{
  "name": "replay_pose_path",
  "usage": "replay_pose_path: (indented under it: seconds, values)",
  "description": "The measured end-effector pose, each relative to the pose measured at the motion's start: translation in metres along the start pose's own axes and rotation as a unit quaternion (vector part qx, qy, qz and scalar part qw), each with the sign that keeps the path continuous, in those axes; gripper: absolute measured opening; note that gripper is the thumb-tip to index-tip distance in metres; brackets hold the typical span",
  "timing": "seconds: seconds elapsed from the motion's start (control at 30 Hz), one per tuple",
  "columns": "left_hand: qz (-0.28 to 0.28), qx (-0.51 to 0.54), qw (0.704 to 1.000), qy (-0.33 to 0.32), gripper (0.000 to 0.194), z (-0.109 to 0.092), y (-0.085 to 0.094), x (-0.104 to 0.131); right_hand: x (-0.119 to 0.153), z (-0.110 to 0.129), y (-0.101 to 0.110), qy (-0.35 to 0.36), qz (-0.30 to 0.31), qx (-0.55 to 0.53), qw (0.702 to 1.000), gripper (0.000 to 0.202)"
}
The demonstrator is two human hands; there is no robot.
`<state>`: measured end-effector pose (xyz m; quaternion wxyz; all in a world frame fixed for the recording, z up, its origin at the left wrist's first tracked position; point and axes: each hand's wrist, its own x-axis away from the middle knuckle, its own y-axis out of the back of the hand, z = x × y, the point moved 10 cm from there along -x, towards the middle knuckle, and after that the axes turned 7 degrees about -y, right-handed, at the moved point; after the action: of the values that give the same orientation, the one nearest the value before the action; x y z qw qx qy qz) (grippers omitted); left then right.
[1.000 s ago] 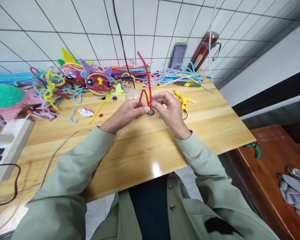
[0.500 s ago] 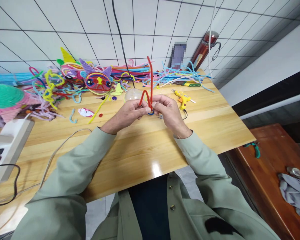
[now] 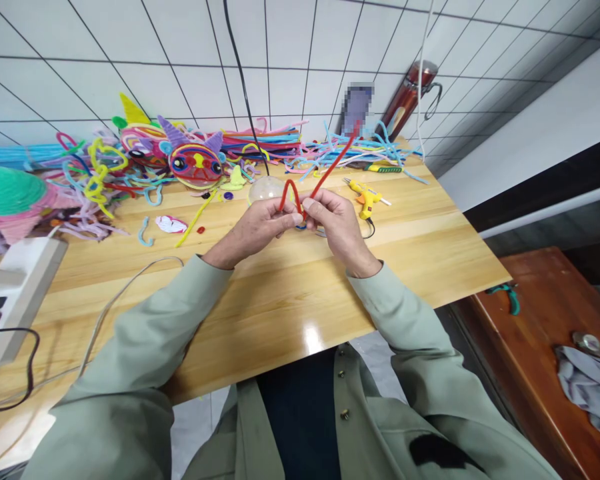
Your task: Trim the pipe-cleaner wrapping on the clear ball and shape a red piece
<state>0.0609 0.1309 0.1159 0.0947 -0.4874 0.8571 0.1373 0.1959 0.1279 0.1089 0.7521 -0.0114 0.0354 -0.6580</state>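
A red pipe cleaner [image 3: 334, 162] is pinched between both hands above the wooden table. My left hand [image 3: 261, 225] grips it where it is bent into a narrow upright loop. My right hand [image 3: 334, 219] holds it close beside, and its long free end slants up and to the right. A small blue piece [image 3: 301, 227] shows under the fingertips; my fingers hide most of it. Just behind my left hand, a clear dome-shaped object [image 3: 266, 189] stands on the table.
A yellow glue gun [image 3: 367, 200] lies right of my hands. Behind are bundles of coloured pipe cleaners [image 3: 260, 143] and a horned animal face [image 3: 197, 163]. A white power strip [image 3: 27, 300] sits at left; a red flask [image 3: 407, 100] leans against the tiled wall.
The long free end of the red pipe cleaner has tipped from nearly upright over to the right. My right fingers have shifted slightly; my left hand stays put.
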Motion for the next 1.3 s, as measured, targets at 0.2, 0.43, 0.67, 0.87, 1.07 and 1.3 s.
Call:
replay_pose_path:
  seconds: [0.2,0.43,0.67,0.87,1.07,1.3]
  values:
    - [-0.053,0.009,0.998,0.014,0.033,0.000,0.008,0.003,-0.002,-0.002,0.005,0.009,-0.015,-0.015,1.000,0.045]
    - [-0.067,0.029,0.997,0.010,0.031,0.004,0.010,0.004,-0.001,-0.002,0.001,-0.003,-0.008,-0.008,1.000,0.055]
    - [-0.067,0.040,0.997,-0.004,0.032,-0.003,0.009,0.003,-0.001,0.001,0.002,0.023,-0.013,0.018,1.000,0.055]
    - [-0.091,0.071,0.993,-0.004,0.048,-0.007,0.026,0.002,-0.002,0.006,0.012,0.031,-0.037,0.049,0.998,0.060]
    - [-0.133,0.078,0.988,-0.017,0.053,-0.004,0.038,0.000,-0.004,-0.003,0.002,-0.002,0.012,0.039,0.999,0.064]
    - [-0.137,0.099,0.986,-0.011,0.052,0.001,0.038,-0.001,-0.005,0.000,0.011,0.000,-0.010,0.021,1.000,0.062]
